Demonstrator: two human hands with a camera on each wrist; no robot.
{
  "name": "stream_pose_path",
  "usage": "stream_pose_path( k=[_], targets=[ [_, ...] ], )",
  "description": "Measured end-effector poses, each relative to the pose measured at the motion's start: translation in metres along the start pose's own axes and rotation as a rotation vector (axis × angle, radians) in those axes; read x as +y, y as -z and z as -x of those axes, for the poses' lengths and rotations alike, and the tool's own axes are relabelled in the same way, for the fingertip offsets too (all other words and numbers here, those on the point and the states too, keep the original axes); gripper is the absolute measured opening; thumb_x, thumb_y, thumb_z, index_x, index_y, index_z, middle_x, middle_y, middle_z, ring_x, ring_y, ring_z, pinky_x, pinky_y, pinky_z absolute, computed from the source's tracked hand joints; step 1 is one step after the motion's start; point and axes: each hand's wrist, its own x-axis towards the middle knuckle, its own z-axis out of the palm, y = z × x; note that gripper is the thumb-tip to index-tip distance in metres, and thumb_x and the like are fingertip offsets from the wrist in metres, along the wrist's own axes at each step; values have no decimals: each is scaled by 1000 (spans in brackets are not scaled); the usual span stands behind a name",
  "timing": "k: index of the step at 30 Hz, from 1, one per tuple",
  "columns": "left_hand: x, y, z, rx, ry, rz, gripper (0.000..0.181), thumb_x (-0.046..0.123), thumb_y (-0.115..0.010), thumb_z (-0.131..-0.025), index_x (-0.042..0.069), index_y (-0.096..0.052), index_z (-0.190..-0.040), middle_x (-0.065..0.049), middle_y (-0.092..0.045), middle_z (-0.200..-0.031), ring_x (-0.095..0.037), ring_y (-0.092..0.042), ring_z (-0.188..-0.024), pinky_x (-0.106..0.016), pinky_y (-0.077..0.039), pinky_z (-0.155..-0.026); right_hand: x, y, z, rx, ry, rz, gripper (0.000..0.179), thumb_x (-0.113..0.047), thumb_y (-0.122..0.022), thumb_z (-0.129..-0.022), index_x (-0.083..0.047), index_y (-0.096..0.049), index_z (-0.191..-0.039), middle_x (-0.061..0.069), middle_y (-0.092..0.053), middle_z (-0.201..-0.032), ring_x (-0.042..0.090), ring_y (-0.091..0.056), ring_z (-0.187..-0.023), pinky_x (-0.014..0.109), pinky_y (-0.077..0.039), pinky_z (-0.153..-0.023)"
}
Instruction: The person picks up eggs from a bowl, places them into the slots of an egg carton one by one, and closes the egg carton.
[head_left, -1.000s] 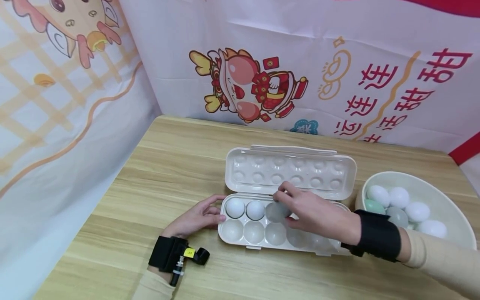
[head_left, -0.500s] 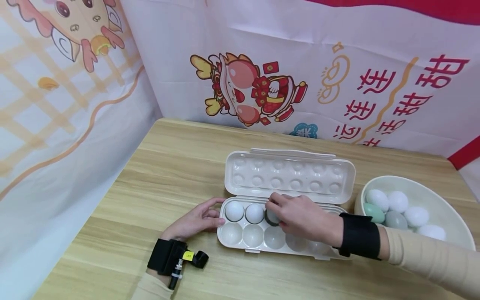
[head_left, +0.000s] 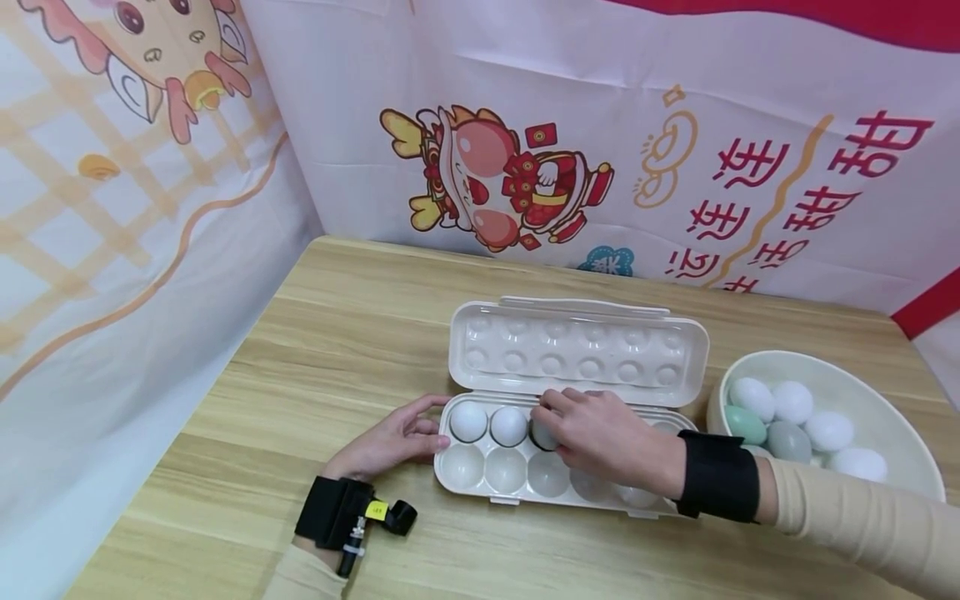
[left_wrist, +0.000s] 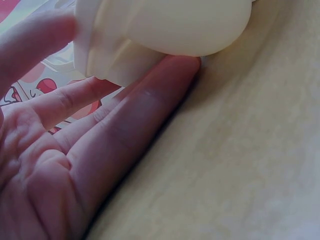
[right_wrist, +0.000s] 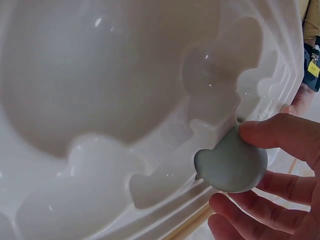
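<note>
A white plastic egg carton lies on the table with its dimpled lid folded back. In its back row sit a white egg at the left end and another white egg beside it. My right hand pinches a grey-green egg between thumb and fingers, down in the third cup of that row. My left hand holds the carton's left end, with fingers under its edge. The right hand hides several cups on the right.
To the right stands a cream bowl with several white, green and grey eggs. A white printed cloth hangs behind the wooden table.
My right hand has moved slightly left and set the grey-green egg down into the third cup, still pinching it. The left hand stays at the carton's end. The head view tilts slightly.
</note>
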Motion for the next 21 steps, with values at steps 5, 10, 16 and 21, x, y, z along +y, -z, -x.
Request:
stream_pose_path(
  k=[5,10,16,21],
  targets=[
    [0,0,0,4,-1,17,58,12,-60,-88,3,-30,-137,-31,-59,-110,-26,-61,-94,-32,-53,-80,-1,3,1,-11,-6,7,34,-18,-73,-69,-11,-58,-99,3,-61,-95,19,-60,-77,34,-52,-51],
    [0,-1,1,7,-4,30,58,10,-60,-88,2,-31,-137,-29,-60,-109,-24,-62,-93,-31,-53,-79,-3,10,5,-22,-39,9,41,-22,-77,-68,-13,-58,-104,3,-61,-98,18,-61,-81,34,-53,-51],
    [-1,0,0,-2,-6,21,58,11,-60,-88,3,-30,-137,-29,-60,-110,-24,-62,-94,-31,-53,-81,-5,19,10,-25,-98,7,46,-28,-77,-68,-13,-59,-108,3,-62,-99,19,-62,-83,33,-53,-51],
    [-2,0,-1,-1,-4,23,57,12,-61,-88,3,-31,-137,-28,-61,-109,-25,-62,-94,-31,-53,-81,-6,27,15,-14,-129,2,45,-29,-77,-69,-14,-58,-107,4,-61,-99,20,-61,-82,33,-53,-50]
  ],
)
